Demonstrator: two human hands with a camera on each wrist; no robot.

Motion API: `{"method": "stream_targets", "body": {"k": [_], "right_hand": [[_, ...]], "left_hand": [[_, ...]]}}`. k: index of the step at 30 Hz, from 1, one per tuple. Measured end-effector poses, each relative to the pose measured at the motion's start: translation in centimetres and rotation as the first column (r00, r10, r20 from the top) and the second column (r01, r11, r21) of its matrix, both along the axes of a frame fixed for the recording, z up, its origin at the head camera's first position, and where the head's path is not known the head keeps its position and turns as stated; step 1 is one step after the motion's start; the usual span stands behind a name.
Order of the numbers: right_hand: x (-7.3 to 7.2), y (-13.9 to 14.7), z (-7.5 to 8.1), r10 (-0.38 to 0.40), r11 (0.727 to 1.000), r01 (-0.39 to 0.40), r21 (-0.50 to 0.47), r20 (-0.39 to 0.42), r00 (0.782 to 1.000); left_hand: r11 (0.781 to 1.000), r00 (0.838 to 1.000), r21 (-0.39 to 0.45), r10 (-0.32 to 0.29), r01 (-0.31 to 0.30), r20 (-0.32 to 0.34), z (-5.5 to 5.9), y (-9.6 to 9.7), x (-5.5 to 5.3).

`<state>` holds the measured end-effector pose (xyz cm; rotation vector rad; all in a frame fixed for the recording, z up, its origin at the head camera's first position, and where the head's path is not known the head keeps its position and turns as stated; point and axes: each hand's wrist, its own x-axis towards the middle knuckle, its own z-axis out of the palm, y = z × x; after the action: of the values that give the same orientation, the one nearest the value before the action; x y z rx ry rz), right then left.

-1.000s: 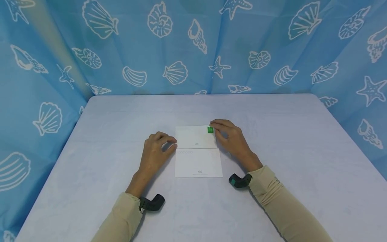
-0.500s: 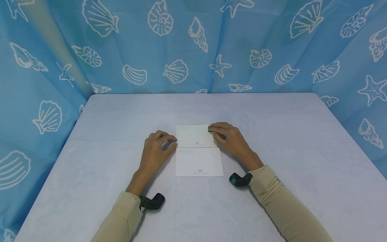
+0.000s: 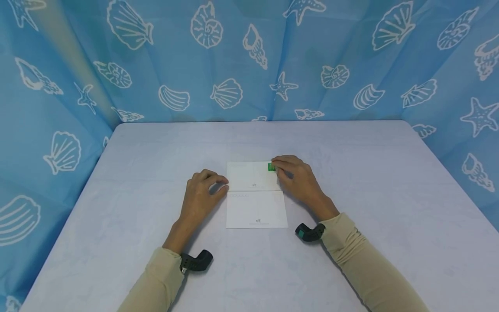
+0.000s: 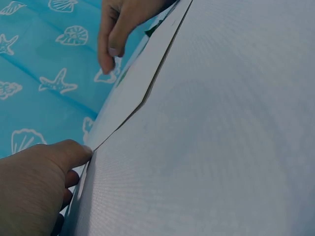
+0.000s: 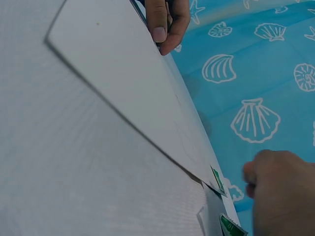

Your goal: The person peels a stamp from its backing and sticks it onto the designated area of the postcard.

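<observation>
Two white postcards lie one above the other, an upper postcard (image 3: 245,173) and a lower postcard (image 3: 241,212). A green stamp (image 3: 270,167) sits at the upper postcard's top right corner. My left hand (image 3: 199,197) holds the upper postcard's left edge between thumb and forefinger, close to where the cards meet. My right hand (image 3: 302,180) lies over the top right corner, its fingertips touching the stamp's right side and partly covering it. In the right wrist view a second green piece with a notched edge (image 5: 230,226) shows below the hand; its full shape is hidden.
A white cloth covers the table (image 3: 156,147). Behind it hangs a blue curtain (image 3: 249,60) printed with shells and starfish. Each wrist wears a black camera, one on the left (image 3: 196,261) and one on the right (image 3: 309,232).
My right fingertips slid left over the stamp half a second ago, covering most of it, then moved back right, so more green shows now. The left hand and both postcards stay in place.
</observation>
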<state>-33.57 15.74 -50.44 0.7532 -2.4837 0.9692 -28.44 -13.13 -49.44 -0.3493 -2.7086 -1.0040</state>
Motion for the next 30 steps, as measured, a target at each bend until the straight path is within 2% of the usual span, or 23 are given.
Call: {"method": "stream_targets", "body": {"k": [5, 8, 16, 24, 30], "right_hand": [[-0.17, -0.12, 0.37, -0.073, 0.991, 0.051, -0.121, -0.185, 0.98], [-0.32, -0.19, 0.47, -0.071, 0.985, 0.031, -0.169, -0.23, 0.971], [-0.4, -0.15, 0.48, -0.034, 0.991, 0.005, -0.131, -0.217, 0.976], [-0.73, -0.16, 0.04, 0.018, 0.989, -0.054, -0.138, -0.251, 0.968], [-0.5, -0.17, -0.06, 0.007, 0.992, -0.03, -0.123, -0.184, 0.983]], "left_hand": [[1.0, 1.0, -0.002, -0.002, 0.002, -0.005, -0.06, 0.08, 0.04], [1.0, 1.0, -0.004, 0.006, -0.006, -0.005, -0.08, 0.06, 0.06], [1.0, 1.0, 0.001, 0.006, -0.006, -0.009, -0.14, 0.07, 0.05], [1.0, 1.0, -0.002, 0.009, -0.009, -0.007, -0.26, 0.06, 0.06], [1.0, 1.0, -0.006, 0.005, -0.005, -0.018, -0.28, 0.04, 0.02]]}}
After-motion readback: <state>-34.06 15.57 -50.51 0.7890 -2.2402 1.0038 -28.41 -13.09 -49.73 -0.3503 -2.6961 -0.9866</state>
